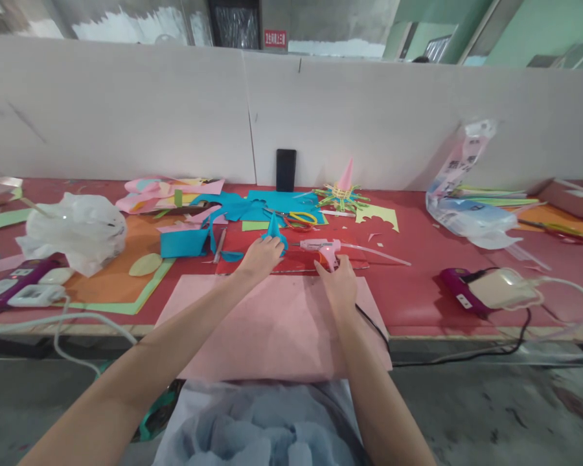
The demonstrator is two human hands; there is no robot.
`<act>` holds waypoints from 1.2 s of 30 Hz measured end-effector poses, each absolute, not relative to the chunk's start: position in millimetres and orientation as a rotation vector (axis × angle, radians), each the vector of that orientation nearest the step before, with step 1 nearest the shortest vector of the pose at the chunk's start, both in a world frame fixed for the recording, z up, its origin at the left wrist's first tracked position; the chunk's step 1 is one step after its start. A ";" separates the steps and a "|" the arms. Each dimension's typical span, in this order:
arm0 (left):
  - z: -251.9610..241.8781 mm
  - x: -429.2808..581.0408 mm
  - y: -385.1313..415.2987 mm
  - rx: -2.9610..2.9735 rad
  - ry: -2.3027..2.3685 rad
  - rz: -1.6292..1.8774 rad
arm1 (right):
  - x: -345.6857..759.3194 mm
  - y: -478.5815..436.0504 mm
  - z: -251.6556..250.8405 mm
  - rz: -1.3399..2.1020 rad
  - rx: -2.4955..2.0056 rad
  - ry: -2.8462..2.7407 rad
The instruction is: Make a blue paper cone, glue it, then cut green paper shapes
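Observation:
My left hand [263, 256] is closed on a small blue paper cone [273, 228], whose tip points up and whose round blue base shows beside my fingers. To its right, my right hand [337, 279] grips the handle of a pink glue gun [321, 246]. A clear glue stick trails out of the back of the gun, and its nozzle points left toward the blue cone. Below my hands a large pink sheet [267, 330] hangs over the table's front edge. Just beyond lie yellow-handled scissors [301, 219] on blue paper scraps [257, 206].
A pink cone on a woven yellow-green base [342, 189] stands behind the glue gun. A black phone [286, 170] leans on the white partition [150, 110]. Purple power strips [459, 292] with cables sit at both sides. A crumpled white bag [78, 230] is at left, a plastic packet [471, 210] at right.

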State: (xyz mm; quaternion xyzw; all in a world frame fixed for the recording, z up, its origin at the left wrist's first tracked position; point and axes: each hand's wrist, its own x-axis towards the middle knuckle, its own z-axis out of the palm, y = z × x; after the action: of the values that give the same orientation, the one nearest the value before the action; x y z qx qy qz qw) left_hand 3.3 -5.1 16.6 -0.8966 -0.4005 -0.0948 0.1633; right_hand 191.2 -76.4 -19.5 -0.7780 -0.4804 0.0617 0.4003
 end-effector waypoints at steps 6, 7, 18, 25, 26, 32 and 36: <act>15.3 4.9 -2.7 -2.544 -1.115 -0.209 | 191.0 -77.0 -18.6 0.159 -1.957 -1.221; 15.5 4.5 -2.9 -2.550 -1.116 -0.206 | 190.9 -77.1 -18.4 0.157 -1.957 -1.222; 17.5 1.6 -2.6 -2.551 -1.308 -0.340 | 192.1 -74.8 -22.9 0.146 -1.960 -1.227; 16.9 -2.5 1.4 -2.573 -1.374 -0.426 | 191.4 -75.2 -21.9 0.142 -1.964 -1.223; 16.9 -2.8 1.8 -2.575 -1.391 -0.439 | 191.3 -75.4 -21.7 0.141 -1.965 -1.224; 20.5 -2.3 -4.3 -2.590 -1.486 -0.574 | 191.8 -75.4 -21.2 0.150 -1.954 -1.211; 37.1 -2.7 -10.3 -2.391 -1.667 -0.928 | 190.6 -76.5 -18.0 0.175 -1.962 -1.186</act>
State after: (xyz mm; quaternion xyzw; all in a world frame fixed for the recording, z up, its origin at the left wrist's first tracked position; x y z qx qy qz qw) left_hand -2.7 -10.3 37.1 -0.7810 -0.5446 -0.3030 0.0414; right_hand 190.6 -76.5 -18.0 -0.7788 -0.4708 0.0694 0.4087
